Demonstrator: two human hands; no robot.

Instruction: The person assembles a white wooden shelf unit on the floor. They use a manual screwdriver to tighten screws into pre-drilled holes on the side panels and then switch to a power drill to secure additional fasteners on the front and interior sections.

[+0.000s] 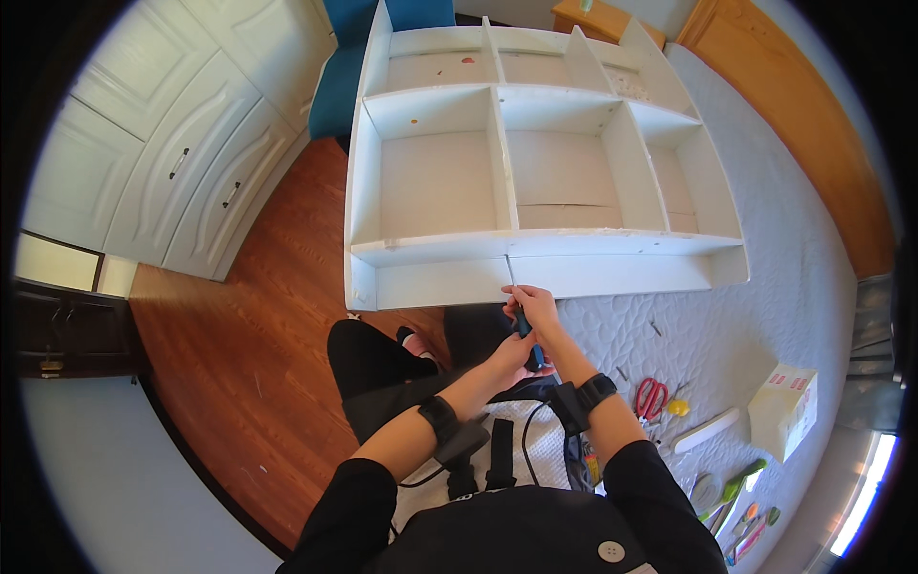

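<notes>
Blue-handled screwdriver (523,325): your left hand (512,353) grips its near end, your right hand (535,305) closes round farther up; the tip reaches the white cubby shelf's (612,275) near crossboard (574,245). Lean sideways, and it could skid, scratching.

Black sleeves (352,502); black cabled wristbands (439,417)
</notes>
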